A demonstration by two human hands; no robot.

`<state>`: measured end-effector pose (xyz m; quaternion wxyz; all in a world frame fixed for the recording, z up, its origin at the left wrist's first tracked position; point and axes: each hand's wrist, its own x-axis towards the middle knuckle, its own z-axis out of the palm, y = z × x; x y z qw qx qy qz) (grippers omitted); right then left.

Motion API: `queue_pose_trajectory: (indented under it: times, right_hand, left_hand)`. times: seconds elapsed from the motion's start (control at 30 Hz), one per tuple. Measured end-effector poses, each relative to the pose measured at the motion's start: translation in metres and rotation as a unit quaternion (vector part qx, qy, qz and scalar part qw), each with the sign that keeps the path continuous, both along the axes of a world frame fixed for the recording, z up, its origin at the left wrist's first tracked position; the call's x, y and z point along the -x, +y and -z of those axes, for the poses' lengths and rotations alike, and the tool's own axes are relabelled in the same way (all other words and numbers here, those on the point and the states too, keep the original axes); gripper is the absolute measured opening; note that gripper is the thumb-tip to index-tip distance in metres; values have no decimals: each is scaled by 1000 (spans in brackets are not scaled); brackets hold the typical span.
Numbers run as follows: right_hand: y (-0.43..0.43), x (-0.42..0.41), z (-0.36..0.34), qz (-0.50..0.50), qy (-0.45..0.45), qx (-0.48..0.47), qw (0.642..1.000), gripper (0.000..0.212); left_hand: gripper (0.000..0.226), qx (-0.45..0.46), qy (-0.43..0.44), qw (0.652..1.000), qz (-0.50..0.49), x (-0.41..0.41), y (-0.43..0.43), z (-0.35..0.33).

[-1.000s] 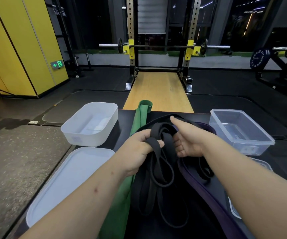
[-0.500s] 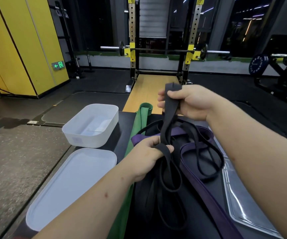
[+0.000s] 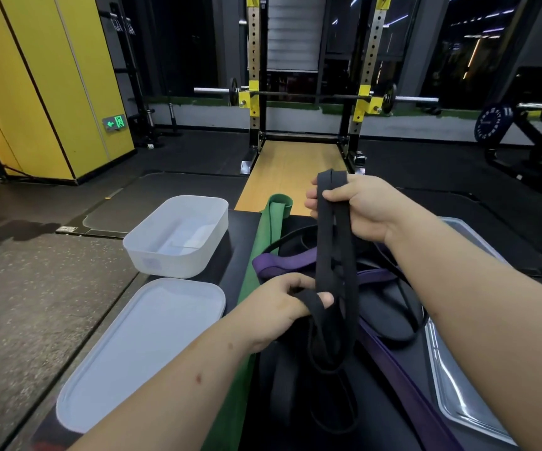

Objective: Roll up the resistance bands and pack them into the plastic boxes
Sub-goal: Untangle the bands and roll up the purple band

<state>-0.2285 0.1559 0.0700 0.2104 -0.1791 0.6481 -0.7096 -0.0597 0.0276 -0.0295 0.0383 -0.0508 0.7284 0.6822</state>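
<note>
Black band (image 3: 333,242) | change: right hand (image 3: 357,206) has raised its top end out of the pile, left hand (image 3: 282,301) gripping lower, over the table (image 3: 242,231) | fingers: both sets curled round the band | task: band singled out, rolling not begun, white box (image 3: 178,252) empty | writing: green exit sign (image 3: 115,122), arrow and figure; box label unreadable

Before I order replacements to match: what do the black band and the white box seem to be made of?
Black band: probably rubber or latex with a matte finish; it hangs limp and folds flat with no shine. White box: frosted, translucent plastic with a semi-matte finish; light shows through its walls, and its corners are smoothly rounded, as if moulded.
</note>
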Motion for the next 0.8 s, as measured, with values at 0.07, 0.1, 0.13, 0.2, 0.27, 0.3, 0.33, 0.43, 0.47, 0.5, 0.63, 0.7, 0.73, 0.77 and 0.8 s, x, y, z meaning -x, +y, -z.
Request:
queue_pose_trajectory:
  times: [0.07, 0.1, 0.13, 0.2, 0.27, 0.3, 0.33, 0.43, 0.47, 0.5, 0.63, 0.7, 0.73, 0.77, 0.8]
  right_hand:
    - [1, 2, -4, 4, 18, -4, 1000, 29]
    - [0, 3, -8, 4, 31, -6, 1000, 29]
    - [0, 5, -13, 5, 44, -9, 999, 30]
    - [-4, 11, -23, 6, 68, -14, 998, 30]
    - [-12, 23, -32, 15, 86, -19, 996, 30]
    - [-16, 30, -35, 19, 93, -22, 995, 30]
    - [-22, 37, -38, 20, 100, -29, 994, 31]
    - [-46, 62, -45, 20, 118, -61, 991, 33]
    - [-55, 72, -46, 22, 122, -71, 990, 33]
    - [-64, 82, -46, 29, 124, -82, 988, 31]
    - [-92, 105, -33, 38, 137, -237, 961, 39]
    - [-97, 110, -11, 20, 98, -300, 949, 64]
    - [-96, 112, 2, 20, 81, -314, 946, 72]
    - [-95, 114, 15, 23, 70, -331, 941, 74]
    - [-92, 115, 26, 22, 68, -343, 936, 71]
  left_hand:
    - [52, 6, -9, 1000, -2, -4, -8, 5]
    - [62, 8, -11, 1000, -5, -6, -12, 7]
    - [67, 2, -13, 1000, -7, -8, -15, 10]
    - [62, -28, -17, 999, -21, -11, -21, 15]
    - [37, -51, -18, 998, -33, -12, -23, 16]
    - [26, -64, -18, 997, -33, -13, -23, 15]
    - [26, -74, -19, 996, -38, -13, -24, 16]
    - [34, -100, -42, 993, -49, -12, -28, 18]
    - [35, -107, -48, 992, -45, -12, -28, 18]
    - [36, -111, -54, 991, -48, -12, -29, 18]
    - [33, -149, -85, 982, -73, -8, -37, 24]
    - [31, -174, -90, 978, -70, -7, -40, 26]
    - [30, -175, -92, 978, -71, -7, -41, 26]
    - [29, -173, -94, 978, -73, -7, -41, 26]
    - [29, -170, -96, 978, -72, -7, -42, 27]
